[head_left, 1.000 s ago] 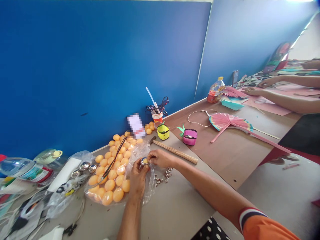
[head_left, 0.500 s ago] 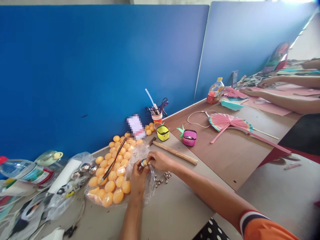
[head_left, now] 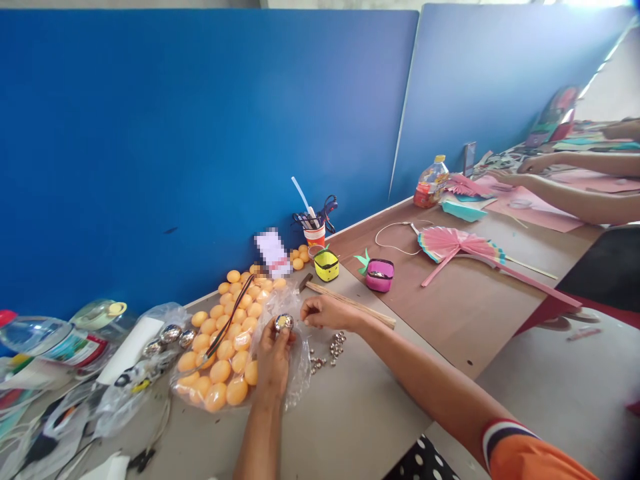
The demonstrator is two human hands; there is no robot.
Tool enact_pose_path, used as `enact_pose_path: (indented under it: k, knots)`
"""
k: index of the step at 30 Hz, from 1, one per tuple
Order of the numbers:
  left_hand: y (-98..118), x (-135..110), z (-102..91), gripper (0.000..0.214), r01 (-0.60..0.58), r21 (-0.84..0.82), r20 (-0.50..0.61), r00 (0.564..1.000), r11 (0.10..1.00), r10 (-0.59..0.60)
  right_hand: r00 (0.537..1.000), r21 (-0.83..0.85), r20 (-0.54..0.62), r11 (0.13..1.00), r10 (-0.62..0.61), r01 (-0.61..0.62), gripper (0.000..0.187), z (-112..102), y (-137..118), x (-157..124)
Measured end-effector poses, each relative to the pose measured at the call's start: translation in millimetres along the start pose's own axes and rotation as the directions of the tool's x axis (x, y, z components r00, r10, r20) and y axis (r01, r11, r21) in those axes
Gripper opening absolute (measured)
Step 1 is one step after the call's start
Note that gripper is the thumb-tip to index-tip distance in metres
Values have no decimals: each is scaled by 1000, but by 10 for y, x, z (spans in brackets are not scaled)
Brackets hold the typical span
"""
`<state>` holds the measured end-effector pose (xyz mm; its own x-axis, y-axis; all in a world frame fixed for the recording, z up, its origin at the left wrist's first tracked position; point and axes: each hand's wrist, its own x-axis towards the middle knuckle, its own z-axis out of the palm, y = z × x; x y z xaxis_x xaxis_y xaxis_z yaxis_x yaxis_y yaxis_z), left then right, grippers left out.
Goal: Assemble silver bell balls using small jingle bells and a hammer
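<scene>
A shiny silver metal ball [head_left: 284, 323] sits in the raised fingertips of my left hand [head_left: 273, 363], beside a clear plastic bag [head_left: 300, 367]. Just to the right, apart from the ball, hovers my right hand [head_left: 325, 312] with thumb and fingers pinched; whatever may be between them is too small to make out. Small silvery pieces [head_left: 337, 347] lie in a loose cluster on the table below it. Behind that hand, partly covered by it, is a wooden-handled hammer [head_left: 361, 305]. Many orange balls [head_left: 220, 372] fill the bag area left of my hands.
More silver balls [head_left: 171, 333] rest at left near plastic bottles [head_left: 55, 340]. Yellow [head_left: 327, 265] and purple [head_left: 380, 275] small baskets stand behind the hammer, near a cup of tools [head_left: 315, 233]. Rightward lie a pink paper fan [head_left: 450, 243] and another person's arms [head_left: 565, 197].
My right hand has drawn away from the silver ball, a little to the right and up. My left hand keeps the ball, shifted slightly left. The other person's hands have moved slightly.
</scene>
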<state>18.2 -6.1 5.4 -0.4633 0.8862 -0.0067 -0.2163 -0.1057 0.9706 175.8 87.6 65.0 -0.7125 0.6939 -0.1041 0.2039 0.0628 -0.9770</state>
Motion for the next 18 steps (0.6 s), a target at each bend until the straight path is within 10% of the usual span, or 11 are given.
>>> enact_pose_path:
  k: [8,18]
  knots:
    - [55,-18,49,46,57,-108,-2,998,993,-58,946,-550,315,827,74,118,20,18,109,-39]
    - [120,-42,74,52,107,-89,5,994,990,-107,948,-697,317,686,36,207,20,123,123,-29]
